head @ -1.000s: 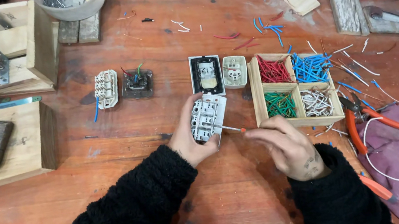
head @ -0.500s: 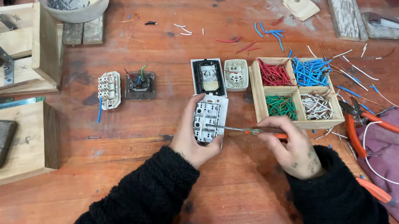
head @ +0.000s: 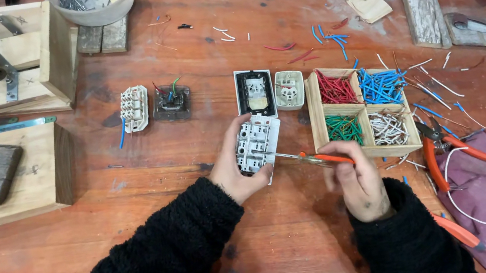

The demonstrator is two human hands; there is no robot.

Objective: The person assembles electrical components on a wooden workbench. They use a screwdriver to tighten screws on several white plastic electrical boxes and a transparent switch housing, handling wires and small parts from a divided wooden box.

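- Left hand (head: 233, 174) fingers grip white switch module (head: 256, 146), mid-surface, near front edge.
- Right hand (head: 359, 179) fingers closed on orange-handled screwdriver (head: 309, 158); tip touches module.
- Divided wooden tray (head: 316, 111) of wire bits just right.

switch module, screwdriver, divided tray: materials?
Switch module in the left hand: looks like matte white moulded plastic. Screwdriver in the right hand: shiny metal shaft, glossy orange handle, probably plastic. Divided tray: pale unfinished wood, grain visible.
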